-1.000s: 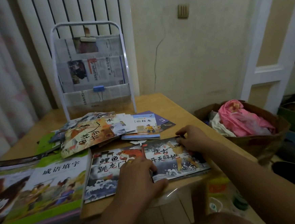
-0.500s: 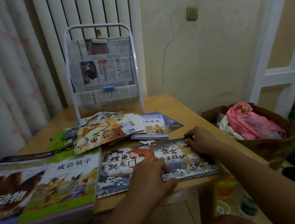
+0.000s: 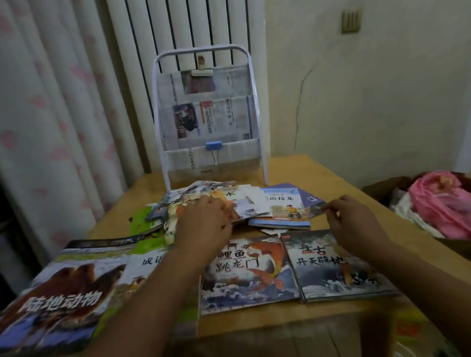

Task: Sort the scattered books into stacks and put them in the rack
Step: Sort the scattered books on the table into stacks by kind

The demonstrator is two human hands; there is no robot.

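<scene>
**Hands on the scattered pile, rack unfilled**

Left hand [image 3: 204, 223] laid palm-down on the loose heap of picture books [image 3: 199, 201], fingers spread and mostly straight; whether any fingertip curls under a cover cannot be told. Right hand [image 3: 350, 220] hovering past the far edge of the dark wave-cover book [image 3: 334, 266], thumb and forefinger drawn together at the corner of a purple book [image 3: 310, 200]; actual pinch too blurred to confirm. Beside that, the carp-cover book [image 3: 250, 273] flat on the counter [image 3: 341, 175], touching its neighbour edge to edge. Further left, a green-edged book [image 3: 147, 258] largely hidden under the left forearm, and a camel-cover book [image 3: 58, 299] cut off by the frame edge. Behind the heap, the white rack [image 3: 208, 115] upright, lined with newspaper held by a blue clip [image 3: 213, 146]. At right, a box with pink cloth [image 3: 450, 206], partly out of frame.
</scene>
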